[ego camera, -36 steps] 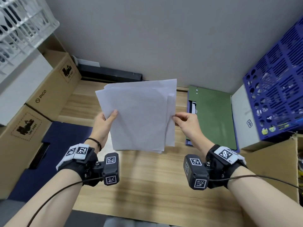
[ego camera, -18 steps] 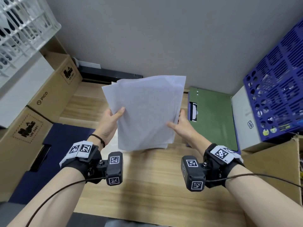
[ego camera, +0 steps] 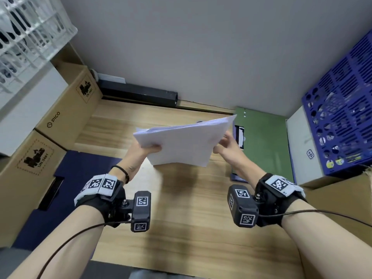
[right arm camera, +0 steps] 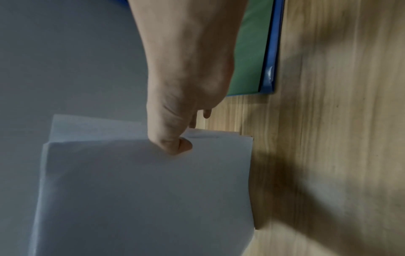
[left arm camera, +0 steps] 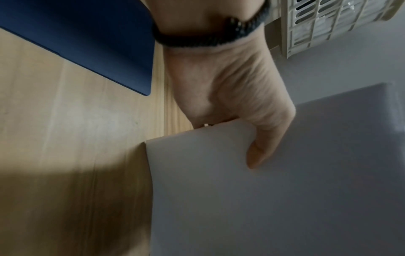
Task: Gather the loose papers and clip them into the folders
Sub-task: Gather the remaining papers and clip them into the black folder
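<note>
A stack of white papers (ego camera: 181, 143) hangs tilted above the wooden desk (ego camera: 191, 218), held from both sides. My left hand (ego camera: 145, 149) grips its left edge, thumb on top (left arm camera: 258, 152). My right hand (ego camera: 225, 143) pinches the right edge, thumb bent over the sheets (right arm camera: 175, 145). The papers' edges (right arm camera: 219, 136) are slightly uneven. A green folder (ego camera: 265, 141) lies flat at the right on a blue folder (right arm camera: 271, 52), its black clip (ego camera: 240, 135) partly hidden behind my right hand. A dark blue folder (ego camera: 80, 174) lies at the left.
Cardboard boxes (ego camera: 60, 121) line the left side, with a white crate (ego camera: 26, 27) above. A black bar (ego camera: 138, 95) lies along the back wall. A white box (ego camera: 306, 150) and a blue perforated crate (ego camera: 346, 109) stand at the right.
The stack has tipped from upright toward flat and dropped lower over the desk. Both hands have moved forward, still holding its sides.
</note>
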